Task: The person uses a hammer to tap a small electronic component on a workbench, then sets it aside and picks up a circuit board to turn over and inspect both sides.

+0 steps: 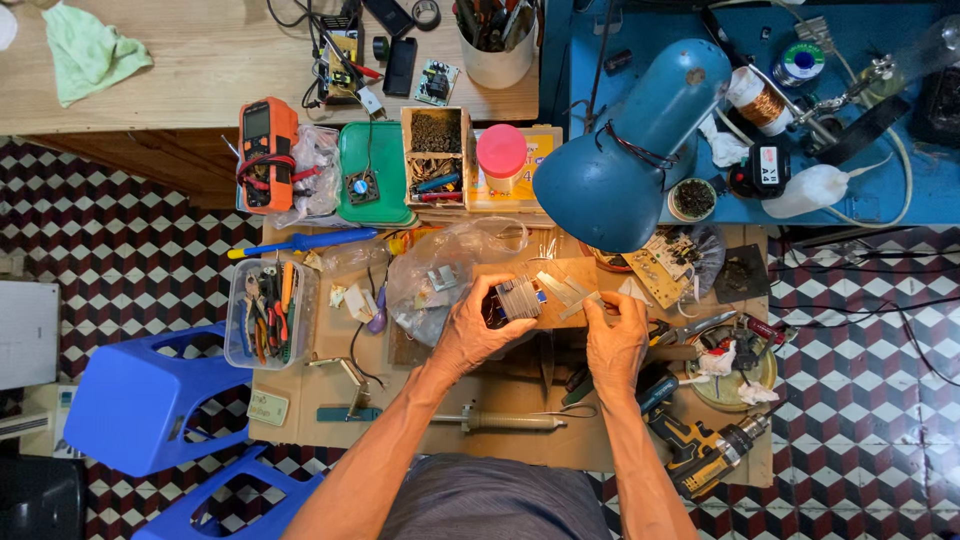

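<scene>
Centrally, on the cardboard-covered low table (330,400): one small block of stacked silver metal laminations (518,297), held in the left hand (470,330), whose fingers curl closed around its near end, thumb on top. Right hand (615,335): fingertips pinched on a thin grey metal strip (580,300) just beside the block, on a brown board; whether the strip is lifted or lying flat cannot be told. Adjacent items: crumpled clear plastic bag holding small metal parts (440,270), touching the left hand's far side; blue metal desk lamp shade (620,160), hanging over the far right of the work spot; tan printed circuit board (665,265) beyond the right hand; yellow-and-black cordless drill (705,455) by the right forearm; grey solder-sucker tube (505,422) near the body; clear plastic tub of pliers and cutters (268,315) well to the left; blue-handled screwdriver (305,242) beyond it. Risks, as judged: thin plates may slip from the stack and scatter among the clutter; strip edges may nick a fingertip; a raised hand may knock the lamp shade. Open room: scarce, chiefly a bare cardboard band between the hands and the tube; the table's near edge lies close to the drill.
</scene>
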